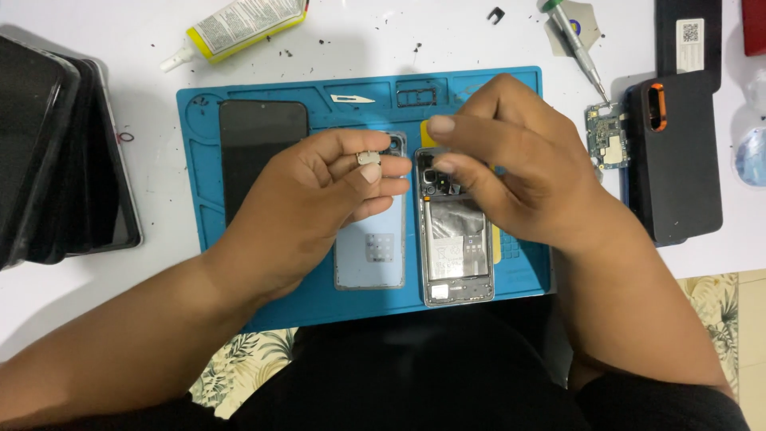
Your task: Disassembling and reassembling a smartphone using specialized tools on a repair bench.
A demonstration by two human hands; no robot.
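Observation:
My left hand (319, 195) hovers over the blue work mat (239, 271) and pinches a small silver metal part (369, 158) between thumb and fingers. My right hand (511, 164) is just to its right, fingers bent down over the top of an opened phone frame (456, 255), fingertips touching the camera area (435, 177). A pale blue phone back cover (373, 259) lies beside the frame, partly hidden under my left hand. A black phone screen (262, 152) lies on the mat's left side.
A circuit board (606, 136) and a screwdriver (576, 44) lie right of the mat, next to a black phone case with an orange ring (674, 156). A glue tube (239, 28) sits at the top left, stacked black devices (56, 152) at the far left. A blade (351, 99) rests on the mat.

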